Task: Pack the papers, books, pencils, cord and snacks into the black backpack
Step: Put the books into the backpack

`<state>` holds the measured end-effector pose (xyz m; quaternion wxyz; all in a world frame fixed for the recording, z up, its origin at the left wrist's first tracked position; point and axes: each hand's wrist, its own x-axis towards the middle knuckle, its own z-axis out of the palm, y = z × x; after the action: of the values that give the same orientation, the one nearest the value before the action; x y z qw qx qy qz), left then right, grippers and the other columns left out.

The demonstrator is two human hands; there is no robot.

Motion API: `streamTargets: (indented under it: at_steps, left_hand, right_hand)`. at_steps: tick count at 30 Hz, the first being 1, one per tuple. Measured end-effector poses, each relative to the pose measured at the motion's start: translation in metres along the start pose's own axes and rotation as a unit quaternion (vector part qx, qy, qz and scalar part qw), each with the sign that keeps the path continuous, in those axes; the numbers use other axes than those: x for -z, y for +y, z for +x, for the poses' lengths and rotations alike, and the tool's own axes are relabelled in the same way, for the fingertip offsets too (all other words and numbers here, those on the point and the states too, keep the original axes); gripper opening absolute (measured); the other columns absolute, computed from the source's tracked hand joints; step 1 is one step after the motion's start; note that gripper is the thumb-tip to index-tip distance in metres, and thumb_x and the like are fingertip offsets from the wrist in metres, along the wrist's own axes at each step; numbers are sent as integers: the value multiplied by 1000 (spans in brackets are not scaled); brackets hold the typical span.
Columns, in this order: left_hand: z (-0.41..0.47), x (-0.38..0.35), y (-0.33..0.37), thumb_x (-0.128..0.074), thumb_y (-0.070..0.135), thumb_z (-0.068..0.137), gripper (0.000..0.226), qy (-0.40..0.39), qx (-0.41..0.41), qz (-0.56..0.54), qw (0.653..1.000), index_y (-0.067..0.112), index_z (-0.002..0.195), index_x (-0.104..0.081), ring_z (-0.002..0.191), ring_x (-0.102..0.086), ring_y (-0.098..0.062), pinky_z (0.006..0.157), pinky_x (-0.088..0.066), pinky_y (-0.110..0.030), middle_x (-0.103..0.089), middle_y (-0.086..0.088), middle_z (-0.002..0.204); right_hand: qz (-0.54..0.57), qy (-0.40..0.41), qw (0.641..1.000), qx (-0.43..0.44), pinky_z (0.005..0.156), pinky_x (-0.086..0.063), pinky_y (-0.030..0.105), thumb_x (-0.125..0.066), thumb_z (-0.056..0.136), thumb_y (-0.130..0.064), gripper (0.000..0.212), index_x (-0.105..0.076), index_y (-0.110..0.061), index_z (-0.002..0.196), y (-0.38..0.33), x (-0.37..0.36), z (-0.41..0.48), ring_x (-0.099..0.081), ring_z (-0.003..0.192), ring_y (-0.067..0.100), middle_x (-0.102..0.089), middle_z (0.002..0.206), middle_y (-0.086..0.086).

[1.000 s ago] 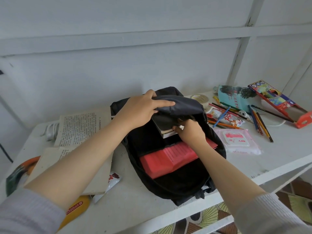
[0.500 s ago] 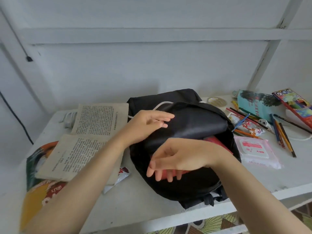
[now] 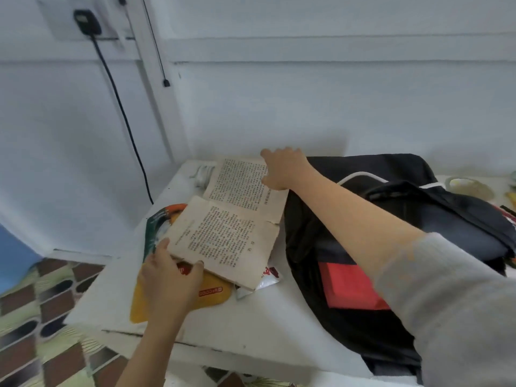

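Note:
An old open book (image 3: pixel 231 216) with printed pages lies on the white table (image 3: pixel 251 325), left of the black backpack (image 3: pixel 418 219). My left hand (image 3: pixel 170 272) grips the book's near edge, thumb on the page. My right hand (image 3: pixel 283 169) rests on the far page's right corner, with its fingers over the top edge. The backpack lies open with a red book (image 3: pixel 351 286) inside. Under the open book are a colourful paper (image 3: pixel 157 222), a yellow snack packet (image 3: pixel 215 291) and a white snack packet (image 3: pixel 269 275). A white cord (image 3: pixel 203 171) is coiled behind the book.
A black cable (image 3: pixel 122 113) hangs down the wall from a plug at the upper left. A tape roll (image 3: pixel 466 187) sits at the far right behind the backpack. The table's left and near edges drop to a patterned floor (image 3: pixel 33 317).
The view has swung left. Both hands left the backpack and moved left onto the open book: the left one takes its near edge, the right one reaches its far corner.

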<state>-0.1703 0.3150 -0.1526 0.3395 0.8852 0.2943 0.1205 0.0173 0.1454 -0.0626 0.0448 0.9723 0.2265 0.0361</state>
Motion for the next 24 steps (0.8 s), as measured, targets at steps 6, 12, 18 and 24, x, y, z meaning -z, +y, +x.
streamTargets:
  at_steps: [6, 12, 18, 24]
  left_hand:
    - [-6, 6, 5, -65, 12, 85, 67, -58, 112, -230, 965, 20, 140, -27, 114, -51, -26, 97, -43, -47, -54, -7, 128]
    - [-11, 7, 9, -57, 7, 90, 66, -37, 173, -385, 906, 27, 140, -19, 100, -58, -22, 74, -51, -35, -56, 2, 102]
    - [-8, 4, 10, -54, -4, 89, 59, -35, 174, -474, 863, 33, 128, -28, 92, -63, -17, 75, -55, -34, -60, -2, 99]
    - [-4, -3, 13, -50, 11, 95, 47, -19, 108, -490, 865, 39, 127, -29, 98, -66, -17, 74, -53, -30, -65, -3, 112]
  right_hand:
    - [53, -112, 992, 0, 68, -39, 30, -43, 96, -27, 53, -24, -9, 141, -4, -25, 31, -55, 89, 23, -56, 113, 10]
    - [222, -112, 969, -6, 71, -49, 28, -55, 91, -16, 53, -33, -6, 138, -3, -18, 34, -56, 98, 24, -56, 119, 13]
    - [208, -22, 977, 34, 57, -40, 24, -54, 86, -11, 21, -54, -7, 107, -14, 1, 24, -55, 89, 22, -55, 93, 4]
    - [193, 29, 977, 86, 61, -41, 27, -49, 85, -9, 16, -57, -12, 99, -47, 20, -25, -53, 82, 18, -55, 89, -1]
